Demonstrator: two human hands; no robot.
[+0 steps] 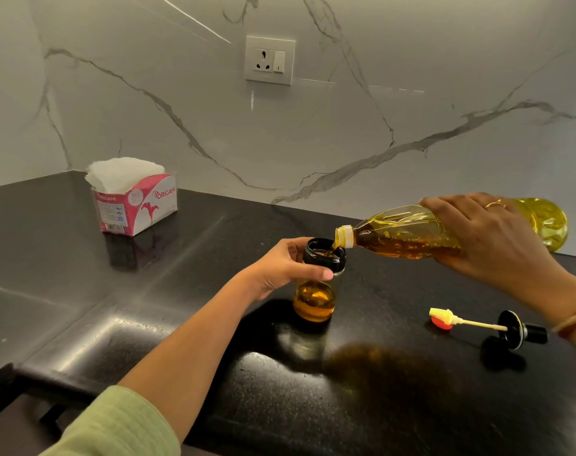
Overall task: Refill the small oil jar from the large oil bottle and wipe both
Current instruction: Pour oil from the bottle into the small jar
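A: The room?
B: A glossy black stone countertop is backed by a white veined marble wall.
A: And the jar?
B: The small glass oil jar, part-filled with amber oil, is stood mid-counter, its black neck gripped by the left hand. The large plastic oil bottle is tipped at its mouth, clasped by the right hand.

Amber oil, black counter

The large oil bottle is hidden mid-body under the right hand; the small oil jar is covered at the shoulder by the left hand.
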